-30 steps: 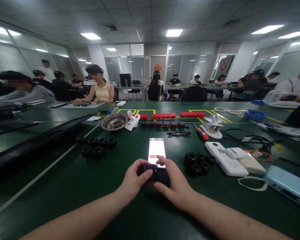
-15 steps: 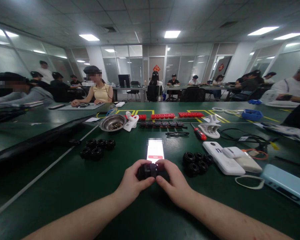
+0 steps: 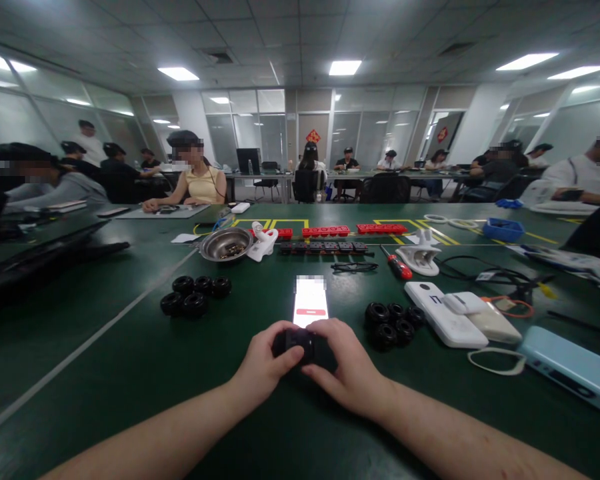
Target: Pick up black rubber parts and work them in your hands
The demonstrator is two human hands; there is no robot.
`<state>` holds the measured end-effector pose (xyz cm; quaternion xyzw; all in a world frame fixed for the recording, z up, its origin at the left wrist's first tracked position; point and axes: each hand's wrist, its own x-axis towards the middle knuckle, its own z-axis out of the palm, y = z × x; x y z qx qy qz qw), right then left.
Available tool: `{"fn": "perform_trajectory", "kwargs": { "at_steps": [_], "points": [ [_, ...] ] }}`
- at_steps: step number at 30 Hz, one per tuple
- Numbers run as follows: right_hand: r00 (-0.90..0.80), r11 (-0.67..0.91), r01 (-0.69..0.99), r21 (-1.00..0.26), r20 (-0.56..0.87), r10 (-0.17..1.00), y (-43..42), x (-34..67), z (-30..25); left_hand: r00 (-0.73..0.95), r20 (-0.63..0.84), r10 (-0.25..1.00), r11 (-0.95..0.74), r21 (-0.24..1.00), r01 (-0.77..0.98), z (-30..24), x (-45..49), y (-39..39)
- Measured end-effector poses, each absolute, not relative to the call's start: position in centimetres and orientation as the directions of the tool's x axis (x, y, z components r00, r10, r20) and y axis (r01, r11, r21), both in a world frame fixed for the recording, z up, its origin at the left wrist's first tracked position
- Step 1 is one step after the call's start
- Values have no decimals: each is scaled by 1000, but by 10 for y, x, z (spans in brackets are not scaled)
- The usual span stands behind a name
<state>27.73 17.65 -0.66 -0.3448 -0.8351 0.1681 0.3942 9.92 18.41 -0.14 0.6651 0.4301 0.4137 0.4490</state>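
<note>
Left grip point(image 3: 270, 357) and right grip point(image 3: 347, 360) clasped one black part point(image 3: 300, 343) between them over the counter point(image 3: 300, 430); my feed showed a lit phone point(image 3: 310, 303) just beyond, black rings point(image 3: 195, 303) to its left, and farther, a metal bowl point(image 3: 220, 240).

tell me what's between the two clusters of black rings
In the head view, a lit phone; nearer the wearer, the left hand holding a black part, the right hand against it.

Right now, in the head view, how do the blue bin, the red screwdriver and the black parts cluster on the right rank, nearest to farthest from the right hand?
1. Black parts cluster: just right of the right hand.
2. Red screwdriver: ahead and to the right.
3. Blue bin: farther ahead, well to the right.
</note>
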Motion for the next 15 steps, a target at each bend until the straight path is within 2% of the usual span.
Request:
{"fn": "perform_trajectory", "kwargs": {
  "at_steps": [5, 9, 15],
  "points": [
    [-331, 544, 406, -734, 437, 836, 187, 277, -15, 258, 241, 936, -315, 901, 299, 3, 101, 180],
    [-386, 539, 443, -716, 391, 836, 194, 277, -17, 294, 268, 917, -362, 870, 334, -1, 101, 183],
    [-424, 622, 407, -669, 464, 777, 185, 277, -12, 290, 141, 947, -199, 963, 180, -3, 100, 186]
  ]
}}
